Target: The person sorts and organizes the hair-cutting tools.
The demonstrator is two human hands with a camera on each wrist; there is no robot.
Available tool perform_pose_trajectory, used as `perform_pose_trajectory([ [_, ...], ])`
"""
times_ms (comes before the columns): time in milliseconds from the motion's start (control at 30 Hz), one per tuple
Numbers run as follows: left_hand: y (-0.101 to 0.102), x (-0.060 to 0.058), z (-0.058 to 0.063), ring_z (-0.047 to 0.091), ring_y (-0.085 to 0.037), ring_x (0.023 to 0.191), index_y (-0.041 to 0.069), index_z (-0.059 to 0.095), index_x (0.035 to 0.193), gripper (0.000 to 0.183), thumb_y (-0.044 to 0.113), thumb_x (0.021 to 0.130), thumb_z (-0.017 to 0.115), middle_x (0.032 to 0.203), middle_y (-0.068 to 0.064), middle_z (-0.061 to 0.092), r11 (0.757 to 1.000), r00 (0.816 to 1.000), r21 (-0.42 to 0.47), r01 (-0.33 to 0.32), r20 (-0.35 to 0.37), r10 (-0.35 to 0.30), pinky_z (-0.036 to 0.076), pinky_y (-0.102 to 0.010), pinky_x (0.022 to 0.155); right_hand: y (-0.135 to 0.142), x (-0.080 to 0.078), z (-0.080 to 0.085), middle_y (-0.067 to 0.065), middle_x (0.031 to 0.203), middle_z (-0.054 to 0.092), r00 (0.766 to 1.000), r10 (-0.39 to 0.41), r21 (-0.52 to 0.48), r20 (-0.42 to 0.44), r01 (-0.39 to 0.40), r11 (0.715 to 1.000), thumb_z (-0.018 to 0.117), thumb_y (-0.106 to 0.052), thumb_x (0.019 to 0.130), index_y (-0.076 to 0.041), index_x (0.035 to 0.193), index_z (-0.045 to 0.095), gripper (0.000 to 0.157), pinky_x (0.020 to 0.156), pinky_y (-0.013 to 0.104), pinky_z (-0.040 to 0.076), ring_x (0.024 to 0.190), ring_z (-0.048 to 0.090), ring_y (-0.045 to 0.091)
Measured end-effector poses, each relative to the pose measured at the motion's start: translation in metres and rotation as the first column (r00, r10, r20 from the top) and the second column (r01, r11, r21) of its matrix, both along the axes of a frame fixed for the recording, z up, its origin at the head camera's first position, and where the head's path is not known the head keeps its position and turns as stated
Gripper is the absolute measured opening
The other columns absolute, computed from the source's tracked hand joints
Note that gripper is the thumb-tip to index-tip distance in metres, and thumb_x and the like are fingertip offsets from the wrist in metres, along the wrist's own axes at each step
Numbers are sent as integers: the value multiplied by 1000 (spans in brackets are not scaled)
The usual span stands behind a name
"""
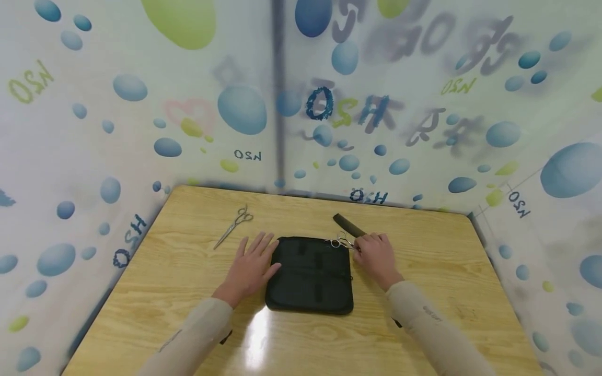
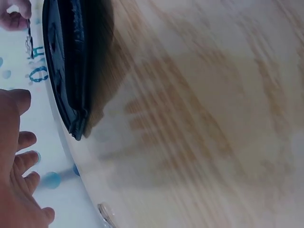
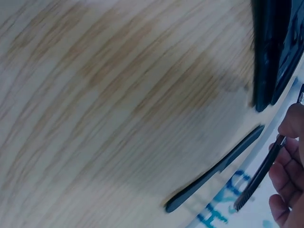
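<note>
A black zippered case (image 1: pixel 310 277) lies flat on the wooden table. My left hand (image 1: pixel 251 269) hovers by its left edge, fingers spread and holding nothing; in the left wrist view the hand (image 2: pixel 19 175) is raised off the tabletop. At the case's upper right corner, my right hand (image 1: pixel 376 258) pinches a pair of thinning scissors (image 1: pixel 342 241) by the blade end, their finger rings pointing left over the case. In the right wrist view the toothed tip of the scissors (image 3: pixel 259 180) sticks out between thumb and fingers. A black comb (image 1: pixel 347 224) lies just beyond that hand.
Another pair of silver scissors (image 1: pixel 234 225) lies on the table (image 1: pixel 188 292), left of the case, with its blades toward me. Walls printed with coloured bubbles (image 1: pixel 242 109) rise behind the table and at both sides.
</note>
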State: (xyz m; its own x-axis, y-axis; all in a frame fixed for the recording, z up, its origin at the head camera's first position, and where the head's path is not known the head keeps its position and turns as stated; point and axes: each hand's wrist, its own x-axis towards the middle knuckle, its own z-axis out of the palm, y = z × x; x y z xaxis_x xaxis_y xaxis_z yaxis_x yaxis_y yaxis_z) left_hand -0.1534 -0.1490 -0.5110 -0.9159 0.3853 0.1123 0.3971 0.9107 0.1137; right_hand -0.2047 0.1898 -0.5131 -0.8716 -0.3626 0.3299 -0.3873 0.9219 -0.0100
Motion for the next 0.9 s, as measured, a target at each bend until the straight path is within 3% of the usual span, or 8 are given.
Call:
perform_pose_trajectory([
  [267, 12, -3, 5, 30, -27, 148, 15, 43, 148, 59, 46, 99, 51, 157, -6, 37, 999, 999, 10, 43, -29, -43, 20, -59, 118, -22, 8, -1, 1, 82, 68, 991, 131, 7, 9, -131, 991, 66, -17, 83, -11, 81, 67, 5, 80, 39, 43, 77, 56, 20],
  [467, 25, -5, 8, 36, -26, 145, 14, 47, 145, 56, 44, 98, 53, 152, -6, 45, 996, 994, 30, 89, -60, -87, 22, -58, 118, -36, 14, -3, 0, 81, 68, 974, 223, 29, -31, -222, 975, 66, -18, 83, -13, 82, 68, 6, 82, 39, 44, 80, 59, 20],
  [700, 42, -8, 11, 39, -24, 143, 16, 52, 141, 53, 43, 96, 58, 146, -2, 53, 988, 987, 35, 148, -66, -146, 20, -56, 119, -53, 23, -4, -3, 84, 69, 963, 268, 66, -24, -266, 962, 68, -21, 82, -16, 85, 69, 6, 83, 36, 44, 81, 58, 17],
  [900, 52, -8, 10, 43, -20, 141, 19, 55, 138, 51, 47, 95, 59, 142, 1, 55, 980, 976, -47, 194, -94, -198, 24, -55, 118, -64, 31, -2, -4, 81, 66, 953, 301, 56, -27, -300, 952, 71, -21, 81, -18, 83, 68, 5, 79, 33, 43, 77, 56, 15],
])
